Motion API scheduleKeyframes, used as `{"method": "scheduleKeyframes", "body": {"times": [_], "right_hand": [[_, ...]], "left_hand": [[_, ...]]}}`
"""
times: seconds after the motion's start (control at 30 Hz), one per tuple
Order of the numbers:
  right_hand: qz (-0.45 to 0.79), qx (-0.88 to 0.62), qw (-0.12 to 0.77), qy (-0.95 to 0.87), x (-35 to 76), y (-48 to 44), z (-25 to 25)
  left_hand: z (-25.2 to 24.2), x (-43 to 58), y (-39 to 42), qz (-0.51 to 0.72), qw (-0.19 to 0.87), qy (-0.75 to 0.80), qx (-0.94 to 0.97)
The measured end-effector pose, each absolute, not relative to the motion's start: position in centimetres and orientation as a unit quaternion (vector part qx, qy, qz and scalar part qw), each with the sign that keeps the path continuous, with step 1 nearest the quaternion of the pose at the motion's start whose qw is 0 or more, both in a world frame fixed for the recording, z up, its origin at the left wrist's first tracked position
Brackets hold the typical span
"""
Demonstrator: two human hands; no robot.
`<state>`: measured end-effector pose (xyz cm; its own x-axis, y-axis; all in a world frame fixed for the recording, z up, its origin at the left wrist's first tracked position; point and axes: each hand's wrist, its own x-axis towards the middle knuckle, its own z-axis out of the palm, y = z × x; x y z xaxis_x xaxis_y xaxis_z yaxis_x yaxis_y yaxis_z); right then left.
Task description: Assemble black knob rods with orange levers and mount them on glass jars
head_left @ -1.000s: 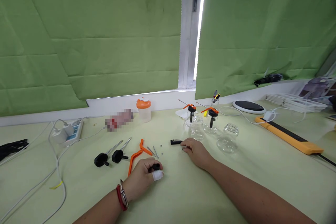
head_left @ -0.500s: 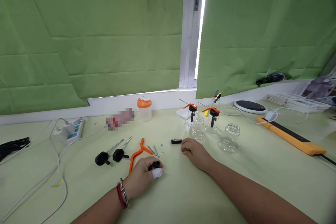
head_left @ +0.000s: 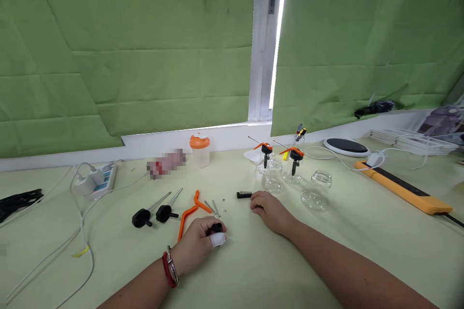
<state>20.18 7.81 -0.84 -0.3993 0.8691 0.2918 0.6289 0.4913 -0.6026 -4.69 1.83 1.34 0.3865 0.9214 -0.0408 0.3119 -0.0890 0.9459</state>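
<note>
My left hand (head_left: 203, 237), with white tape on one finger, is closed on a small black cylindrical part (head_left: 216, 228). Beside it lie orange curved handles (head_left: 187, 214), two metal pins (head_left: 213, 207) and tiny metal pieces (head_left: 224, 200). My right hand (head_left: 270, 210) rests on the table with its fingertips closed at the right end of a black piece with a spring (head_left: 244, 195). Two black round lids with metal rods (head_left: 142, 217) lie to the left. Glass jars (head_left: 316, 190) stand right of my right hand, near two orange-and-black pump tops (head_left: 296, 154).
A power strip (head_left: 105, 182) and white cables are at the left. An orange-lidded cup (head_left: 200, 152) stands at the back. On the right are a yellow-orange bar (head_left: 406, 188), a round white pad (head_left: 346, 147) and stacked white frames (head_left: 413, 142).
The black part in my left hand is tilted slightly more upright. My right hand stays in nearly the same place.
</note>
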Motion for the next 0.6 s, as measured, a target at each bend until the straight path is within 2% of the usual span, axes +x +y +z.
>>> {"method": "scheduleKeyframes", "body": {"times": [0.43,0.6], "right_hand": [[0.184,-0.466,0.288,-0.816,19.9,7.5,-0.6],[0.160,-0.440,0.345,-0.814,18.2,5.8,0.4]], "left_hand": [[1.7,-4.4,1.6,0.305,0.490,0.462,0.673],[1.5,-3.8,1.4,0.306,0.488,0.453,0.681]]}}
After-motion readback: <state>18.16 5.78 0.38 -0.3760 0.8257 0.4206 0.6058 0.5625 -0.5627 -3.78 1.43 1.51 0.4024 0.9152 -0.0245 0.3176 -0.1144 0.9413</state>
